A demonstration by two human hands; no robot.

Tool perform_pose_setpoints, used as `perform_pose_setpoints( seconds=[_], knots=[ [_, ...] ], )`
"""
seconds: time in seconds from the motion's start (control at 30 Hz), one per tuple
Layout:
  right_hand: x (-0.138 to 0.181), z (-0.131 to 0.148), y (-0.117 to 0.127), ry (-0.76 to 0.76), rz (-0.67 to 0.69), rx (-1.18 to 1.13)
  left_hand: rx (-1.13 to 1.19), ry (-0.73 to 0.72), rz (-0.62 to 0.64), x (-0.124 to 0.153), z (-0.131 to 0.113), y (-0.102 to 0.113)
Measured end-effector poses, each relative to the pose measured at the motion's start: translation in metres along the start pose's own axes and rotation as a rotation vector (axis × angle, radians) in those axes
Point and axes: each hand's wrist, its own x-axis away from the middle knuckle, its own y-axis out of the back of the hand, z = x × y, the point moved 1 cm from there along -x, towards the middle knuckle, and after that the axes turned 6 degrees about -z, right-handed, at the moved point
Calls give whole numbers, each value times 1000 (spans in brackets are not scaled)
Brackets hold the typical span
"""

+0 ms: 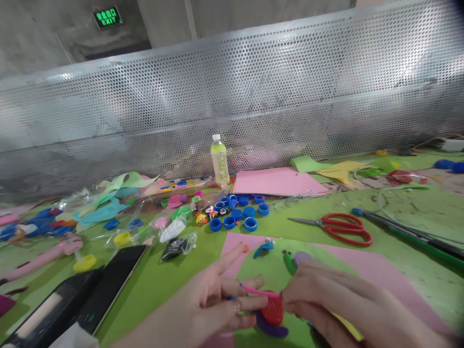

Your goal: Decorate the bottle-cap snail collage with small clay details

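Note:
My right hand (326, 299) pinches one end of a thin pink clay strip (261, 292); the strip's other end reaches the fingers of my left hand (217, 295). My left hand's fingers are spread, the index pointing forward with a small orange spot at its tip. Its lower fingertips touch or lie beside a red clay piece (274, 309), bordered below by a purple clay curve (272, 329). These lie on green paper (242, 263) over pink paper (389, 278). A blue clay figure (264, 248), a green clay piece (289, 263) and a lilac one (303, 258), partly hidden, sit above.
Red-handled scissors (344, 229) and a green-and-black tool (409, 237) lie to the right. Ahead are blue tubs (229, 223), a drink bottle (219, 162) and a pink paper stack (279, 181). At left lies a black phone (110, 285). A perforated metal panel (174, 96) stands behind.

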Motion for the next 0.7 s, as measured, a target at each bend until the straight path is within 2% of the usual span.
perform_pose_setpoints(
  seconds=[0.13,0.27,0.33,0.53,0.7],
  knots=[
    [-8,-2,9,-203,15,-80,-17,-26,-20,-5,-3,-1],
    [-11,-11,16,-484,2,-265,81,-77,-192,-10,-3,5],
    [-12,-15,19,-584,-28,-376,151,-85,-233,-12,-3,9],
    [-13,-17,15,-707,9,-621,266,-91,-274,-8,-9,14],
    [-13,-17,9,-787,11,-719,10,-168,-353,-6,-6,4]
  ],
)
